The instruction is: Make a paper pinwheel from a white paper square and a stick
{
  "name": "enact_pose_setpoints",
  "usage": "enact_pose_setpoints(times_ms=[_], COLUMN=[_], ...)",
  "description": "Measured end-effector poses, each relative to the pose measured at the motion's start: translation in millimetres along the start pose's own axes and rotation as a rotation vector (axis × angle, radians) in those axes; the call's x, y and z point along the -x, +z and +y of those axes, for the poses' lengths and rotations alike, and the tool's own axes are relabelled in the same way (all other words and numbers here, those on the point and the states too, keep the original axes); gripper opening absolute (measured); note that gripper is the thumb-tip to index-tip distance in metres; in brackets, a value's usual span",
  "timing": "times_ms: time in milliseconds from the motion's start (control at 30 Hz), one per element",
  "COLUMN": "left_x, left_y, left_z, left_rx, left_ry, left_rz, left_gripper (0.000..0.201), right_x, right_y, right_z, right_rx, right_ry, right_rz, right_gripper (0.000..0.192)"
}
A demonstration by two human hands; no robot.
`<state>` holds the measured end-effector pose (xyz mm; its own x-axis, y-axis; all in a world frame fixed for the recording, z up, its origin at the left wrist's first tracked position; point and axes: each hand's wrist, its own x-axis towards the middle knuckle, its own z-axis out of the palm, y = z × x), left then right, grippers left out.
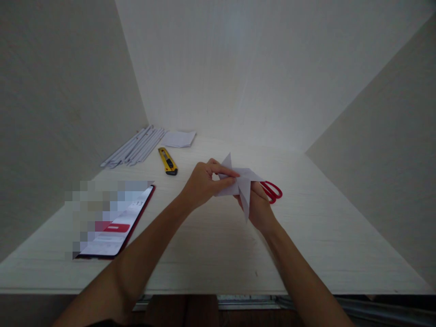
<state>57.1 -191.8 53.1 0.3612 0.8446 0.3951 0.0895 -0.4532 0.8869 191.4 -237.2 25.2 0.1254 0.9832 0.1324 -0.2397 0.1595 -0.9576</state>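
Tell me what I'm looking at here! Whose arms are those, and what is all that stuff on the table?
The picture comes from a small camera worn on a person's head, so you see what they see, looking down at their own arms. There is no machine here, just two bare hands. The left hand and the right hand hold a folded white paper shape with pointy tips between them, above a pale wooden table. Just behind the right hand lie red scissors. Farther back are a yellow box cutter, a bundle of rolled paper sticks and a small stack of white paper. On the left lies a phone with its screen lit.
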Motion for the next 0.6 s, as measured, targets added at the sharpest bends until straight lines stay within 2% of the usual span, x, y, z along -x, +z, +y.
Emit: enact_pose_setpoints(times_ms=[100, 233, 300, 600], left_x=[-0.6, -0.5, -0.3, -1.1], left_y=[-1.6, -2.8, -2.7, -0.5], left_z=[-2.0, -3.4, -3.5, -2.3], left_rx=[-0.013, -0.028, -0.037, -0.017], left_ry=[0.015, 0.006, -0.007, -0.019], left_rz=[-0.005, -0.005, -0.006, -0.028], left_gripper=[0.018, 0.018, 0.019, 0.018], right_x=[-2.0, -6.6, -7.6, -6.7], right_y=[1.1, -0.1, -0.5, -1.3], right_z=[-3.4, -0.8, 1.2, -0.4], right_rx=[-0.087, -0.100, -0.090, 0.059], right_ry=[0.021, 0.010, 0.015, 0.010], right_rz=[-0.067, -0.199, -0.255, -0.014], right_gripper=[0.015, 0.002, 0.009, 0.008])
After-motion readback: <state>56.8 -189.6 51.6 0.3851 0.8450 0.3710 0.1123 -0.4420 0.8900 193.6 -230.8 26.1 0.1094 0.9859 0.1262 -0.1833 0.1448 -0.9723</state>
